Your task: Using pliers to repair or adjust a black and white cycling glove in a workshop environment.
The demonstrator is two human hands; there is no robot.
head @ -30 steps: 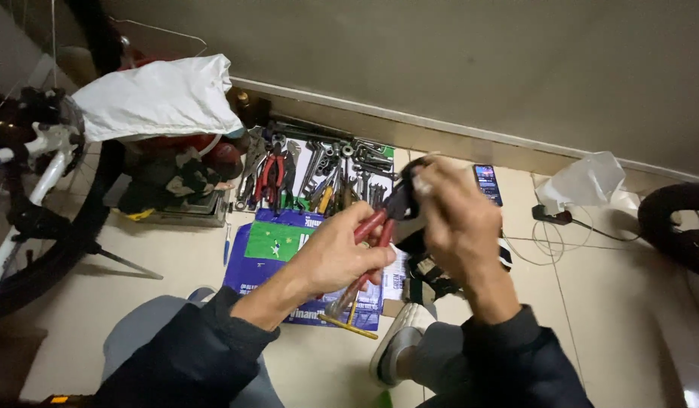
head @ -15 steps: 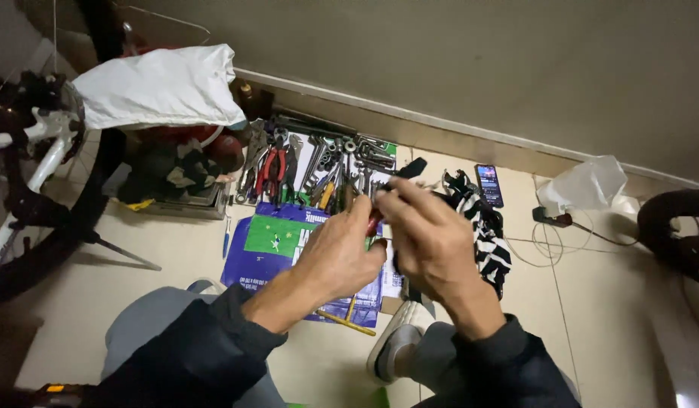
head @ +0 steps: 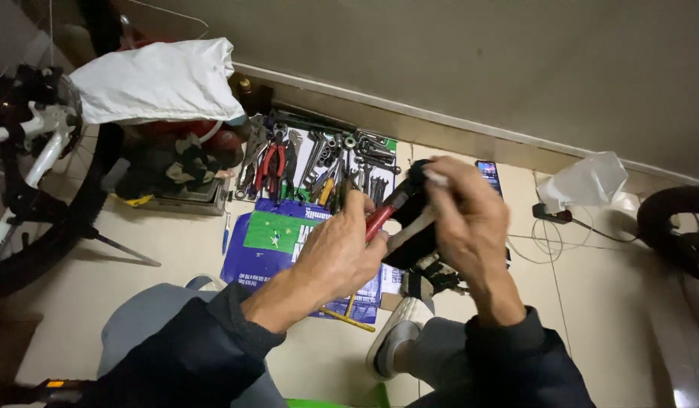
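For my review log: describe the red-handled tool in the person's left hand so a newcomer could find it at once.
Start at the blue printed sheet on the floor by the wall. Just above its right end, the left hand grips a red-handled tool. Unlike the red-handled pliers lying among the spread tools, it is lifted off the floor.

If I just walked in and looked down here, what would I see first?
First, two hands in the middle: the left hand grips a red-handled tool against a black object that the right hand holds. Just behind them, a heap of wrenches and pliers lies spread on the floor by the wall. At far left stands a bicycle wheel, with a white cloth draped nearby.
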